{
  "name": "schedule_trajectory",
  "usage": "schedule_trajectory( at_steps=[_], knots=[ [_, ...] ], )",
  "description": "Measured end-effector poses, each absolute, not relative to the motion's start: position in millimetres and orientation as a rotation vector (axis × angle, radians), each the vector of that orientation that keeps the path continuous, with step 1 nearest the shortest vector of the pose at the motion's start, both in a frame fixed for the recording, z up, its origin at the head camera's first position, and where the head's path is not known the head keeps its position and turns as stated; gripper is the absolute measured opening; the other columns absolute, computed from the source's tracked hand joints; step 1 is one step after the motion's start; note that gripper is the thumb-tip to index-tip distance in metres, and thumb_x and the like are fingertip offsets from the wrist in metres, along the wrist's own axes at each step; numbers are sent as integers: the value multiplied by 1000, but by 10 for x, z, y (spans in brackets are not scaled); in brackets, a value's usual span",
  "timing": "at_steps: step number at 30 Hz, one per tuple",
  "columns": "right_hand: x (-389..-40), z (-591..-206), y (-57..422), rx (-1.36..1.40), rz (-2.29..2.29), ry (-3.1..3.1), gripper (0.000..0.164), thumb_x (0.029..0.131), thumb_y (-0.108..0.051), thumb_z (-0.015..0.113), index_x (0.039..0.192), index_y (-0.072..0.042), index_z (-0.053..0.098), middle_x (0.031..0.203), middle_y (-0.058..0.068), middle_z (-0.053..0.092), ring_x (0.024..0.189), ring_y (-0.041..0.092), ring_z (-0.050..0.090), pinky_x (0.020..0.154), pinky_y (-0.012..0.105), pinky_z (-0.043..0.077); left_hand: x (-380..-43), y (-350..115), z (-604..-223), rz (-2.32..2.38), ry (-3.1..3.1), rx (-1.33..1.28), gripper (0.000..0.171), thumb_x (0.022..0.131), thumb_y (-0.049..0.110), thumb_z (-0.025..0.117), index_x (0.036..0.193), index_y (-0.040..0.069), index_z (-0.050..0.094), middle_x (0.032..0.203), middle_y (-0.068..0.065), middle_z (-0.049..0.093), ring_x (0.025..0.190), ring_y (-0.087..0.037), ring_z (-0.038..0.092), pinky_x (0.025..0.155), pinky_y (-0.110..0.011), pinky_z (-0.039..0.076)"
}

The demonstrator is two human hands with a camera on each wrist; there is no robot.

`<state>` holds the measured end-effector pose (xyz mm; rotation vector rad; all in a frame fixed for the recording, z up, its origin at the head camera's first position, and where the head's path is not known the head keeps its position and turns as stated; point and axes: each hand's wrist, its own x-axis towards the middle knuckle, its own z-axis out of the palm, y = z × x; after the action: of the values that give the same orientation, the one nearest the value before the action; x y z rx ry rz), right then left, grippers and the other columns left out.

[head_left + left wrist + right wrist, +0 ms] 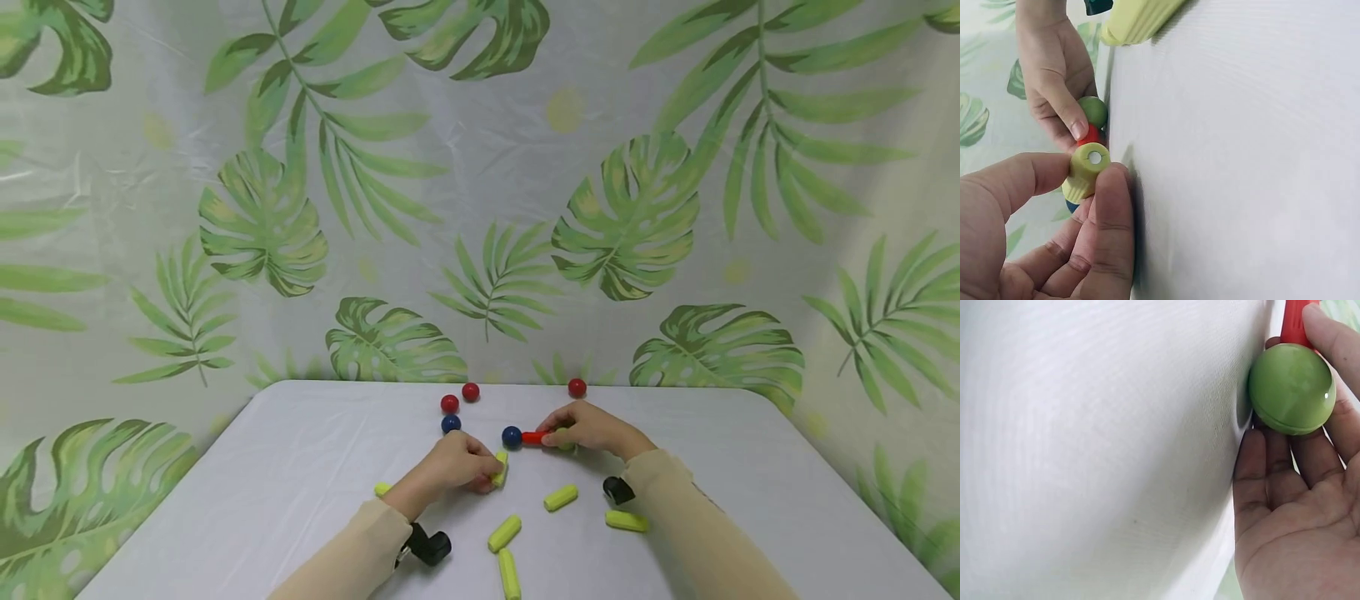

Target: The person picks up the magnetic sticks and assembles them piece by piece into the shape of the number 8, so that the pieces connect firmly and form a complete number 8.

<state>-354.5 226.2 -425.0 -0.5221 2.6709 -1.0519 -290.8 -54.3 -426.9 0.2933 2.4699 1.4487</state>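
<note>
My left hand (457, 462) pinches a yellow-green ridged rod (501, 468) between thumb and fingers. In the left wrist view, a pale round spot shows on the end of this rod (1080, 180). My right hand (597, 430) grips a red rod (532, 437) low over the table. A blue ball (512, 437) sits at the red rod's left end. At its other end is a green ball (1292, 389), beside the right hand's fingers and partly hidden in the head view. Just beyond the left hand lies another blue ball (451, 423).
Several more yellow-green rods lie nearer the front, among them one rod (561, 498) in the middle and another rod (627, 521) by the right sleeve. Red balls (470, 392) rest toward the back edge of the white table (315, 450). A leaf-patterned curtain (487, 192) hangs behind.
</note>
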Motion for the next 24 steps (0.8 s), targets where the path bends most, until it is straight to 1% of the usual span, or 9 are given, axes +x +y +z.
schedule_trajectory(
  at_steps=[2, 6, 12, 17, 24],
  knots=[
    [-3537, -4249, 2266, -515, -1069, 2657, 24, 97, -27, 80, 117, -13, 80, 117, 3, 77, 96, 18, 56, 83, 32, 43, -2927, -500, -4278, 1476, 2445, 265, 14, 94, 17, 82, 94, 4, 81, 78, -2, 74, 63, -6, 67, 65, -20, 59],
    [-3526, -4245, 2278, -507, -1071, 2650, 25, 97, -28, 79, 118, -13, 80, 119, 3, 77, 99, 18, 57, 86, 32, 44, -2959, -432, -4298, 1506, 2412, 215, 15, 95, 18, 82, 96, 3, 80, 79, -3, 75, 62, -6, 67, 65, -19, 60],
    [-3529, -4256, 2278, -496, -1076, 2655, 26, 97, -29, 79, 118, -14, 80, 122, 3, 76, 105, 18, 58, 93, 35, 45, -2990, -389, -4291, 1568, 2339, 175, 16, 95, 16, 82, 97, 0, 78, 78, -5, 74, 62, -7, 68, 65, -19, 60],
    [-3526, -4291, 2269, -494, -1084, 2658, 26, 97, -28, 79, 119, -14, 80, 121, 3, 76, 102, 18, 57, 91, 33, 44, -3001, -375, -4315, 1581, 2329, 181, 17, 96, 16, 81, 99, 0, 77, 80, -5, 75, 62, -7, 68, 66, -21, 61],
    [-3491, -4285, 2276, -497, -1080, 2661, 27, 98, -28, 79, 120, -14, 80, 121, 3, 76, 103, 18, 57, 91, 34, 44, -3007, -351, -4322, 1589, 2326, 165, 17, 96, 16, 81, 99, 0, 77, 80, -6, 75, 62, -8, 68, 66, -22, 62]
  ],
)
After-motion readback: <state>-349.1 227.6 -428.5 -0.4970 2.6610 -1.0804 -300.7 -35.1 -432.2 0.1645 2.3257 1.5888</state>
